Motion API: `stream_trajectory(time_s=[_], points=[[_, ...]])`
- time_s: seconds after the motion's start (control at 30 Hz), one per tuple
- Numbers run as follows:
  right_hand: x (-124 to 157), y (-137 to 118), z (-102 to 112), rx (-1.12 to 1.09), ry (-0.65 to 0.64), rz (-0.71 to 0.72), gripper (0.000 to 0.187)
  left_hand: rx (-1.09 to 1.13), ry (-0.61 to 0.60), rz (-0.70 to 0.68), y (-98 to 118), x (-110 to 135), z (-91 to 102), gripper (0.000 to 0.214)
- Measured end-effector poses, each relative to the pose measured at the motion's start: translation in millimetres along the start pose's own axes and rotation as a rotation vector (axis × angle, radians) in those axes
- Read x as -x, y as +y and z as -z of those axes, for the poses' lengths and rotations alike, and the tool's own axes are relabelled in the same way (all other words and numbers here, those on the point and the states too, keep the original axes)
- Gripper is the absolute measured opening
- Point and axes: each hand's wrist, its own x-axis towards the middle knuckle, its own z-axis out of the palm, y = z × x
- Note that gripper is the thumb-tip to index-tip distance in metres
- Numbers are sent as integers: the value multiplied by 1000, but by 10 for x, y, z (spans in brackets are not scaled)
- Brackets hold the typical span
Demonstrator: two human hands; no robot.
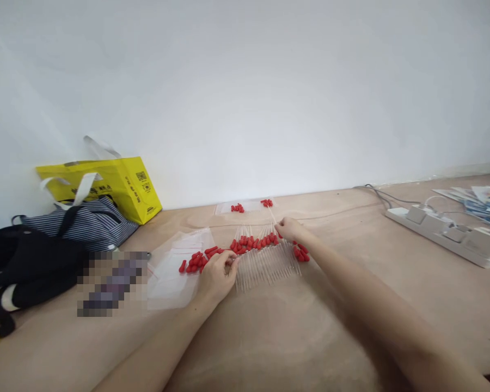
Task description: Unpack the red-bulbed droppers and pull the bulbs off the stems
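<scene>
A row of clear glass dropper tubes [261,267] lies side by side on the table, with red rubber bulbs [251,243] along its far edge. Beyond these, more pale tubes [245,231] point toward the wall. My right hand [289,228] pinches a thin dropper [271,214] above the far right of the row; whether it carries a bulb is unclear. At the row's left end, my left hand [220,272] is closed, thumb and fingertips together; what they hold is hidden. Loose red bulbs [194,262] lie beside it, and others [301,252] lie right of the row.
Clear plastic bags [169,283] are spread at left. Another clear bag [251,206] with red-bulbed droppers lies by the wall. A yellow bag [139,190], striped bag [85,223] and black bag [32,256] stand left. A power strip [436,234] with chargers and printed packets [473,201] are right.
</scene>
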Motion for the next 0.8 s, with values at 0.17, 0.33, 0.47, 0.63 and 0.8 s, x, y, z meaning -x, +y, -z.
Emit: stream_trajectory(time_s=[0.17,0.33,0.47,0.63,0.8], points=[[554,201,-52,-29,228,468,14,-44,134,-171,41,-10,10,12],[900,360,-249,13,412,781,15,-225,250,-407,200,10,31,17],[981,252,-320,1,479,887,19,-291,177,-603,310,42,8,16],[1025,154,-370,10,546,912,19,-324,114,-647,348,88,-20,22],[1049,198,-405,30,580,931,22,-324,110,-636,336,125,-25,21]])
